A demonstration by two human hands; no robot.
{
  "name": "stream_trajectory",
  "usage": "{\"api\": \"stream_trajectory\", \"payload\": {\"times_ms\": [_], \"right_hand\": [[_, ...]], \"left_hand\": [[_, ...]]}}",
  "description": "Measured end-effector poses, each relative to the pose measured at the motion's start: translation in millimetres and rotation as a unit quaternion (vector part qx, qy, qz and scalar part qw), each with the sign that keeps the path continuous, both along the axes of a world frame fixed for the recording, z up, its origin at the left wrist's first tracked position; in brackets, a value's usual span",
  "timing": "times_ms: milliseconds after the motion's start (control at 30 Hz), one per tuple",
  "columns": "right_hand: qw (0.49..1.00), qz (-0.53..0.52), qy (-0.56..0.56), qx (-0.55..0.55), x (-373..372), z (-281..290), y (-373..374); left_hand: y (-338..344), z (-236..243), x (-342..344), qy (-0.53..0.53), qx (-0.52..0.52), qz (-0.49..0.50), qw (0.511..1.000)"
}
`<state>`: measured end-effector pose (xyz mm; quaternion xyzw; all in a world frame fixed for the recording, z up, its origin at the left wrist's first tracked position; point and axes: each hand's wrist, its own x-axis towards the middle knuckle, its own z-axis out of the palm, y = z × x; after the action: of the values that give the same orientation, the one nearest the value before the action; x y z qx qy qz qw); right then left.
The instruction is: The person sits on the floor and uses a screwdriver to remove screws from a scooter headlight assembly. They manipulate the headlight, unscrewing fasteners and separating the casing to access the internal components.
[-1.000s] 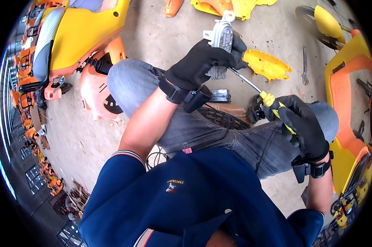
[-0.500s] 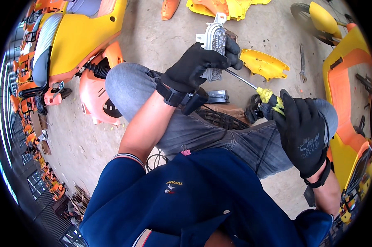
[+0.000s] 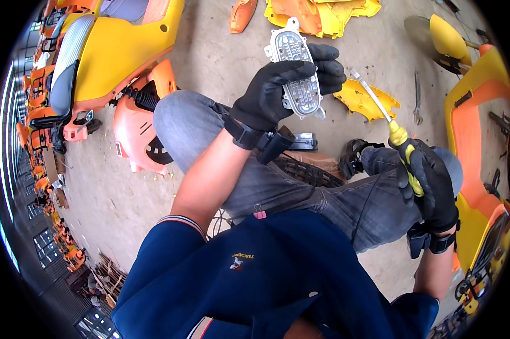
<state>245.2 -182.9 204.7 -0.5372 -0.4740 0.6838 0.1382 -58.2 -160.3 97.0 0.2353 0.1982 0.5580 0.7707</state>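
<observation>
My left hand (image 3: pixel 265 95), in a black glove, is closed around an oval lamp unit (image 3: pixel 306 97) with a clear patterned lens and a pale housing with mounting tabs. Its lens faces up towards me, and the thumb lies across it. In my gloved right hand (image 3: pixel 438 183) is a screwdriver (image 3: pixel 399 135) with a yellow and black handle. Its metal shaft points up and to the left, apart from the lamp. Below that shaft, a curved yellow plastic panel (image 3: pixel 361 100) lies on the floor.
A wrench (image 3: pixel 417 104) lies right of the panel. Yellow and orange body parts (image 3: pixel 323 17) are at the far side. A yellow vehicle body (image 3: pixel 116 59) stands left, beside a pink-orange shell (image 3: pixel 133 135). An orange and yellow frame (image 3: pixel 464 135) is close on the right.
The screwdriver has moved away from the lamp, rightward, and its shaft points more upward. My left hand has turned the lamp so that its lens shows broadly.
</observation>
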Motion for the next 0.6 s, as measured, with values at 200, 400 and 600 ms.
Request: {"api": "stream_trajectory", "payload": {"times_ms": [200, 400, 600], "right_hand": [[0.976, -0.151, 0.156, -0.016, -22, -38, -13], [0.996, -0.055, 0.058, 0.048, -70, -68, -4], [0.98, -0.129, 0.153, 0.017, -74, -82, 0]], "left_hand": [[5, -11, 12, -0.05, -0.025, -0.018, 0.998], [-2, -15, 27, -0.016, -0.002, -0.051, 0.999], [-3, -11, 32, -0.004, 0.017, -0.077, 0.997]]}}
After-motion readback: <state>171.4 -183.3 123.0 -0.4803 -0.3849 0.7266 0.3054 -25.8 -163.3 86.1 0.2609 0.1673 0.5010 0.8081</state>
